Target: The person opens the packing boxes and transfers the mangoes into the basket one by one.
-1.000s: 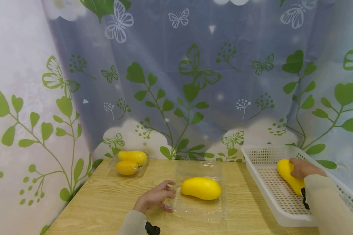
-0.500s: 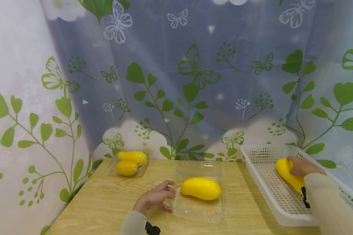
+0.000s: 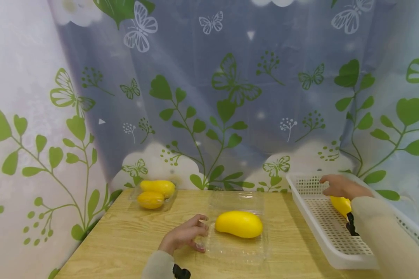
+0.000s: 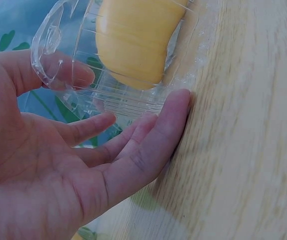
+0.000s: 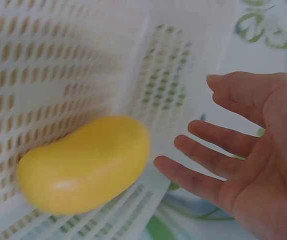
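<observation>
In the head view my left hand (image 3: 186,233) is at the left side of a clear plastic clamshell box (image 3: 223,250). The left wrist view shows its spread thumb and fingers at the box's edge, the thumb overlapping the rim. One yellow mango (image 3: 239,224) lies in that box, whose lid is folded back. My right hand (image 3: 345,186) hovers over a white perforated basket (image 3: 329,254) on the right, fingers loosely stretched and holding nothing. Below it another yellow mango (image 5: 86,165) lies in the basket, a gap between it and the fingertips in the right wrist view.
A second clear box (image 3: 171,201) with two yellow mangoes (image 3: 151,200) stands at the table's back left. A printed curtain (image 3: 195,97) hangs right behind the wooden table (image 3: 101,248). The basket's raised walls surround the right-hand mango.
My right hand has let go of the mango in the basket, opened its fingers and lifted up and slightly left. The left hand and its box have stayed in place.
</observation>
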A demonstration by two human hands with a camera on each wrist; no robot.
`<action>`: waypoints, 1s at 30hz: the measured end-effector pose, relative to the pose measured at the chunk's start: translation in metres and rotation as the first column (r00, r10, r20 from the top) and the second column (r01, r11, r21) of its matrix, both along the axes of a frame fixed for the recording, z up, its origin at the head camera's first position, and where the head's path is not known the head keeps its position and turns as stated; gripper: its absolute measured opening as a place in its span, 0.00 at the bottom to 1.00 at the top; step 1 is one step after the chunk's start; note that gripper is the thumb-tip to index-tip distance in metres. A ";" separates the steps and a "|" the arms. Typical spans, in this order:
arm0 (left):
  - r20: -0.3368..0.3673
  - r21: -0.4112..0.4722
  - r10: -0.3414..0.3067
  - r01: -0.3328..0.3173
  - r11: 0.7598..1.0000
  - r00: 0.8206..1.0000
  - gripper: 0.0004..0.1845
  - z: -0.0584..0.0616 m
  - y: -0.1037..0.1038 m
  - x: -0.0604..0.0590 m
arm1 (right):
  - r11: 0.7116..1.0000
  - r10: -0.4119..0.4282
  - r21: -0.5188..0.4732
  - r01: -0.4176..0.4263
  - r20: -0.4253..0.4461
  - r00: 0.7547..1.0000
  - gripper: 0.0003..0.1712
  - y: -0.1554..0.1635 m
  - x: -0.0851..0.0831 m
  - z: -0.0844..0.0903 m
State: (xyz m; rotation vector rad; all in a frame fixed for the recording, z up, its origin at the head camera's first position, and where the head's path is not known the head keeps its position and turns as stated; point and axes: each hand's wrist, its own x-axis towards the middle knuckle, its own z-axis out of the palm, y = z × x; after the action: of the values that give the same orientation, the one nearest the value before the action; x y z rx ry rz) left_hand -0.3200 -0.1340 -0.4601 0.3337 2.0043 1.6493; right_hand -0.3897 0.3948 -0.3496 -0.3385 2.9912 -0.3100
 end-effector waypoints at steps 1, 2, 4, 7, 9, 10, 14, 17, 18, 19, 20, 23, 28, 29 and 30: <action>0.002 0.000 0.000 0.000 1.000 1.000 0.33 0.000 0.000 0.000 | 1.000 0.023 -0.005 -0.024 -0.030 0.999 0.28 -0.004 0.000 0.002; 0.005 -0.001 0.000 0.000 1.000 1.000 0.33 0.000 0.001 0.000 | 0.999 0.044 -0.006 -0.045 -0.065 0.997 0.26 -0.009 0.000 0.005; 0.009 -0.002 0.000 0.000 1.000 1.000 0.33 0.000 0.001 0.000 | 0.996 0.089 -0.001 -0.090 -0.138 0.986 0.23 -0.020 0.000 0.012; 0.013 -0.003 0.000 0.000 1.000 1.000 0.33 0.000 0.001 -0.001 | 0.991 0.127 -0.004 -0.131 -0.212 0.969 0.21 -0.040 0.003 0.023; 0.015 -0.003 0.001 -0.001 1.000 1.000 0.33 0.001 0.001 -0.001 | 0.986 0.160 0.005 -0.164 -0.240 0.957 0.20 -0.057 0.005 0.030; 0.015 -0.004 0.001 -0.001 1.000 1.000 0.33 0.001 0.001 -0.001 | 0.983 0.178 0.010 -0.182 -0.251 0.952 0.20 -0.065 0.006 0.033; 0.012 -0.003 0.001 -0.001 1.000 1.000 0.33 0.001 0.000 0.000 | 0.960 0.276 0.033 -0.278 -0.265 0.924 0.20 -0.099 0.013 0.043; 0.007 -0.006 -0.001 0.001 1.000 1.000 0.33 0.001 0.000 0.002 | 0.939 0.340 0.034 -0.343 -0.243 0.908 0.20 -0.122 0.016 0.045; 0.004 -0.007 -0.001 0.001 1.000 1.000 0.33 0.001 0.000 0.002 | 0.932 0.357 0.025 -0.361 -0.226 0.906 0.20 -0.129 0.017 0.045; 0.003 -0.007 -0.001 0.001 1.000 1.000 0.33 0.001 0.000 0.003 | 0.926 0.372 0.013 -0.377 -0.206 0.905 0.20 -0.136 0.019 0.045; 0.001 -0.007 0.000 0.000 1.000 1.000 0.33 0.000 0.000 0.003 | 0.921 0.384 0.000 -0.390 -0.184 0.905 0.20 -0.143 0.020 0.045; -0.007 -0.006 0.001 -0.001 1.000 1.000 0.33 0.000 -0.001 0.005 | 0.900 0.427 -0.026 -0.434 -0.141 0.893 0.20 -0.161 0.026 0.045; -0.005 -0.011 0.004 -0.004 1.000 1.000 0.33 0.000 0.001 0.003 | 0.879 0.473 0.000 -0.476 -0.121 0.873 0.20 -0.185 0.039 0.042; -0.005 -0.012 0.003 -0.003 1.000 1.000 0.34 0.001 0.002 0.002 | 0.878 0.476 0.003 -0.479 -0.122 0.871 0.20 -0.189 0.041 0.041; -0.007 -0.013 0.001 -0.001 1.000 1.000 0.34 0.001 0.002 0.001 | 0.875 0.481 0.002 -0.484 -0.126 0.868 0.20 -0.192 0.043 0.039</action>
State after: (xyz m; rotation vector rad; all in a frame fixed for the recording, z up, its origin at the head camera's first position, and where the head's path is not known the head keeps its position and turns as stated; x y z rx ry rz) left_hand -0.3192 -0.1316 -0.4592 0.3337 2.0198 1.6366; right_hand -0.3463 0.2027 -0.3105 -1.1218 2.8792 -0.2854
